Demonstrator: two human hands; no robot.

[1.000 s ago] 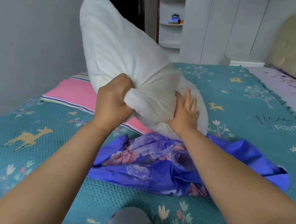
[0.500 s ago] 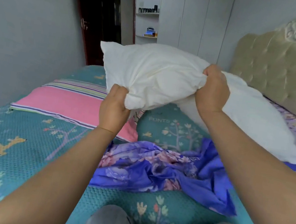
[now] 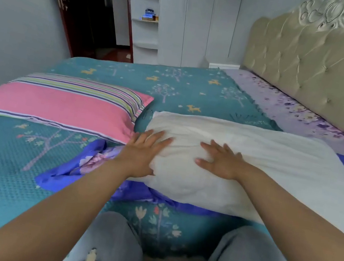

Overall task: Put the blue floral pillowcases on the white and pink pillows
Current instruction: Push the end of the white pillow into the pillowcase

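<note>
Item: white pillow (image 3: 251, 165), centre-right of the frame, lying flat on the bed (image 3: 174, 81) and partly on top of the blue floral pillowcase (image 3: 93, 163), which spills out crumpled from under its lower-left edge; I read this as the pillow laid over the case so the opening is close to hand for stuffing. Item: my left hand (image 3: 140, 154), fingers straight and spread, pressing the pillow's near-left corner, holding nothing. Item: my right hand (image 3: 220, 160), likewise flat and spread on the pillow top, gripping nothing; both seem to be squashing the filling down to slim it for the case. Item: pink pillow (image 3: 57, 105), left of frame, bare, just beside the white one, awaiting its turn. Neither pillow is covered yet.
</note>
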